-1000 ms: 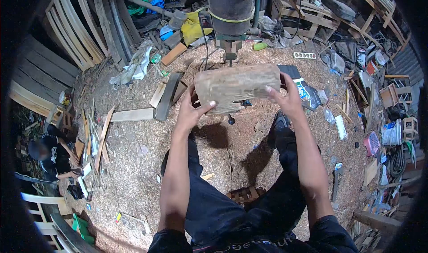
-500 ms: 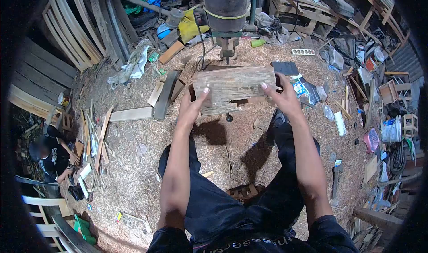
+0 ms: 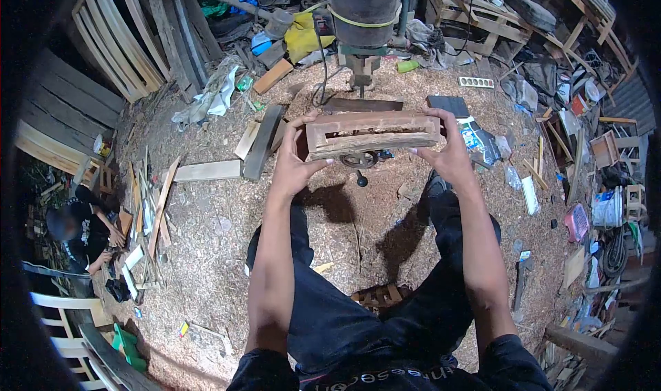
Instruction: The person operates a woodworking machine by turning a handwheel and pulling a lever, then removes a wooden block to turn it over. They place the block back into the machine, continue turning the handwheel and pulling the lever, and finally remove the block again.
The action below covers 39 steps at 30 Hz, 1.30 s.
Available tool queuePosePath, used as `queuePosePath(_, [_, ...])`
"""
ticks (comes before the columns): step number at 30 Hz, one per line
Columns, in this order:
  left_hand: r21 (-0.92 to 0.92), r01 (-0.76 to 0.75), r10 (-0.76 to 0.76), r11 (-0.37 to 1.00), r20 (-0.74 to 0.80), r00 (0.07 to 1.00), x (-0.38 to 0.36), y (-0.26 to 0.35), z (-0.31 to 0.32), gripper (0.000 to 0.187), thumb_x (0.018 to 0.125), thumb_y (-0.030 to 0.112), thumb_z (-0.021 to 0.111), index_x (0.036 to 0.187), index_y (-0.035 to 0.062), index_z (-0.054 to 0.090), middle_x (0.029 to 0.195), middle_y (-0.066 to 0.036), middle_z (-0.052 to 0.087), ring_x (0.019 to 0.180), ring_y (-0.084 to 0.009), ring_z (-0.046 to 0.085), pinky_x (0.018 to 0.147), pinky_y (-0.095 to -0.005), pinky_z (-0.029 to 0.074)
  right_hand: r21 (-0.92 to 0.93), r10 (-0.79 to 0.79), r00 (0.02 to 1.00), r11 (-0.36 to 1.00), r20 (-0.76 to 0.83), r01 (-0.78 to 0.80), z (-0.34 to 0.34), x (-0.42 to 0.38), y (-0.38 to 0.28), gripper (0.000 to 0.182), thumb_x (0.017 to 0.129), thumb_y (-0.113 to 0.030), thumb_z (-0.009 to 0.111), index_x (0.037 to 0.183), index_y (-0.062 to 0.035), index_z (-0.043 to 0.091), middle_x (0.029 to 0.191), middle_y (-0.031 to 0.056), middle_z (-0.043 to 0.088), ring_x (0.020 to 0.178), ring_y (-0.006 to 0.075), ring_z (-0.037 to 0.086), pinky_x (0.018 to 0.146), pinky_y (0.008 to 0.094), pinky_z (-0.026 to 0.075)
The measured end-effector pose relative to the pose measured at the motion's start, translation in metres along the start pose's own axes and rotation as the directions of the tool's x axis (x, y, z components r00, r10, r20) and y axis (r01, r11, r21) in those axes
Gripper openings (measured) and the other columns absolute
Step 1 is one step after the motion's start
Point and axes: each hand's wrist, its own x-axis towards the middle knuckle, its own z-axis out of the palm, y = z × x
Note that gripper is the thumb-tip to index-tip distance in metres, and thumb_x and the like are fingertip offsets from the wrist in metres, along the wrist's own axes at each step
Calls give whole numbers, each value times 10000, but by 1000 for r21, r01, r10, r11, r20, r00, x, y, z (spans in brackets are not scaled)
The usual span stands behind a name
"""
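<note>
Both my hands grip a rough wooden block point(image 3: 379, 143) at its two ends, raised in front of me. A long slot cut in its edge now faces me. My left hand point(image 3: 295, 162) wraps round the left end, its thumb along the lower side. At the right end, my right hand point(image 3: 447, 155) has its fingers over the back and its thumb below. Just behind the block stands a drill press point(image 3: 362, 74), its bit pointing down. A handwheel point(image 3: 359, 159) and a black ball knob point(image 3: 361, 179) show under the block.
Wood shavings cover the floor point(image 3: 206, 253). Planks point(image 3: 206, 170) lie at the left, and a power strip point(image 3: 476, 82) at the back right. Another person point(image 3: 82, 229) sits far left, handling wood pieces. Scrap and a pink basket point(image 3: 576, 223) line the right side.
The block has been tilted in my hands, so its slotted edge shows instead of its broad face. My thumbs have moved from the face to the lower side. The view has shifted slightly.
</note>
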Motion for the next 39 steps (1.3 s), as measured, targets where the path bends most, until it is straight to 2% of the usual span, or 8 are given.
queuePosePath(5, [38, -5, 6, 999, -6, 1000, 1, -4, -2, 844, 609, -186, 767, 1311, 118, 410, 1521, -141, 371, 1407, -268, 377, 1166, -387, 328, -55, -7, 1000, 998, -9, 6, 4, 1, 6, 760, 660, -18, 859, 1309, -80, 469, 1308, 93, 566, 1226, 243, 546, 1063, 372, 413])
queuePosePath(8, [104, -59, 61, 993, -18, 998, 0, -4, 1, 832, 627, -201, 736, 1327, 110, 412, 1503, -114, 398, 1348, -241, 447, 1110, -378, 423, -41, -4, 1000, 999, -22, 4, 4, 1, 4, 754, 661, -13, 856, 1307, -77, 473, 1307, 93, 568, 1225, 236, 545, 1065, 369, 412])
queuePosePath(11, [97, -43, 45, 994, -20, 999, 0, -3, 2, 840, 619, -165, 784, 1326, 99, 414, 1468, -132, 426, 1375, -248, 418, 1159, -378, 340, -27, -16, 999, 1000, -28, 15, 3, 0, 4, 751, 672, -23, 855, 1318, -77, 474, 1283, 114, 586, 1212, 249, 561, 1054, 371, 424])
queuePosePath(23, [288, 29, 9, 957, -129, 992, -3, -17, 1, 651, 771, 124, 829, 1325, 2, 511, 1288, -122, 579, 1198, -208, 561, 1032, -339, 440, 37, 22, 1000, 999, -4, -22, -1, -1, 26, 788, 718, -75, 854, 1399, 12, 468, 1295, 137, 589, 1214, 223, 555, 1074, 359, 410])
queuePosePath(28, [225, 233, -184, 946, -218, 959, -3, 3, 9, 455, 920, 373, 702, 1135, -25, 653, 1026, -78, 695, 932, -138, 621, 859, -309, 493, 193, 145, 988, 969, 48, -152, -4, -1, 18, 647, 819, -217, 809, 1323, 75, 527, 1206, 174, 647, 1065, 213, 637, 976, 358, 484])
queuePosePath(30, [252, 305, -249, 918, -231, 941, -3, -3, 5, 470, 928, 416, 681, 1094, -25, 672, 993, -69, 699, 903, -126, 611, 829, -299, 491, 136, 169, 982, 974, 89, -180, -7, -1, 6, 585, 853, -272, 774, 1284, 66, 569, 1212, 169, 643, 1124, 211, 593, 1006, 349, 445])
queuePosePath(34, [241, 328, -268, 913, -251, 930, -2, -6, 8, 512, 929, 475, 656, 1061, -19, 688, 961, -71, 699, 889, -124, 606, 814, -291, 483, 116, 124, 991, 985, 59, -130, -5, 2, 12, 521, 868, -305, 758, 1197, 73, 614, 1042, 141, 704, 967, 189, 642, 901, 330, 493])
queuePosePath(39, [193, 323, -286, 927, -194, 938, -2, -5, 6, 514, 902, 399, 713, 1167, -35, 633, 1071, -93, 676, 981, -149, 609, 884, -298, 483, 145, 207, 974, 965, 91, -218, -5, -1, 30, 682, 817, -259, 800, 1332, 59, 484, 1209, 191, 635, 1081, 220, 625, 952, 350, 492])
